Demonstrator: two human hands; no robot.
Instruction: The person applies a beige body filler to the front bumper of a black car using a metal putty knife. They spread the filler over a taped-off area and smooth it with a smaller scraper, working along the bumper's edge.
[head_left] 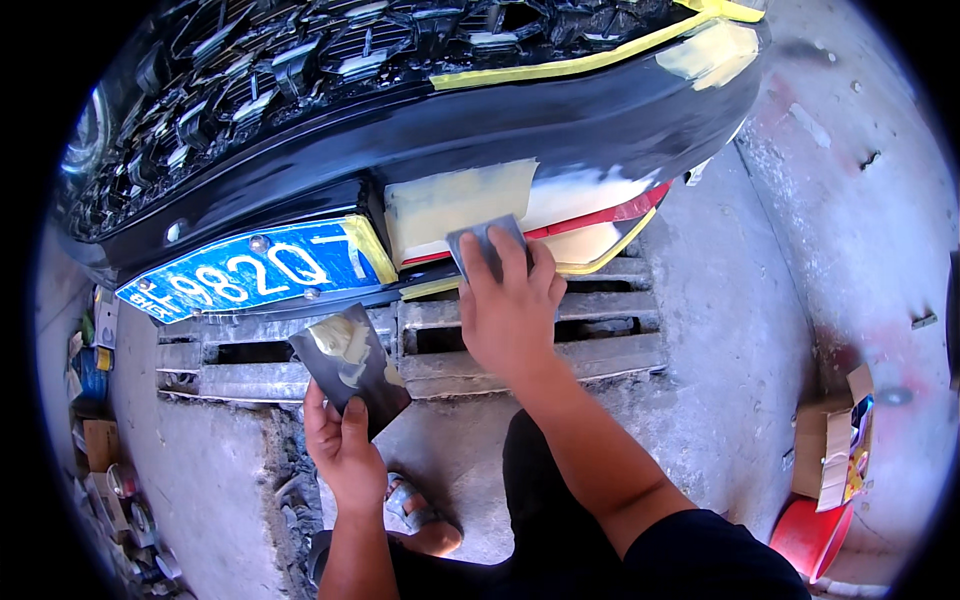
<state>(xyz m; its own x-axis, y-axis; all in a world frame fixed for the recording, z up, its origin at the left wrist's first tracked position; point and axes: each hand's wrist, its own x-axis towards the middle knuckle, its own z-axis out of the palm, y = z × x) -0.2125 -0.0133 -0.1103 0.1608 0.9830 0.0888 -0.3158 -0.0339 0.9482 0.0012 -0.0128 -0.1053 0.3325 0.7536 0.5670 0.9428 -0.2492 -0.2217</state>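
My left hand (343,448) grips a dark flat plate (368,385) by its lower edge, below the licence plate. A lump of cream-coloured putty (340,338) sits on its upper end. With my right hand (510,310) I hold a thin grey putty spreader (472,248), fingers laid flat over it, against the lower front of a black car bumper (450,150). Just above it lies a smooth cream putty patch (460,200) beside the licence plate. How the thumb sits under the spreader is hidden.
Left of the putty patch is a blue licence plate (250,270), with yellow masking tape (370,250) on its right end. A slotted floor grate (440,375) runs under the bumper. At right stand a cardboard box (825,450) and a red bucket (812,540); clutter (120,490) lines the left.
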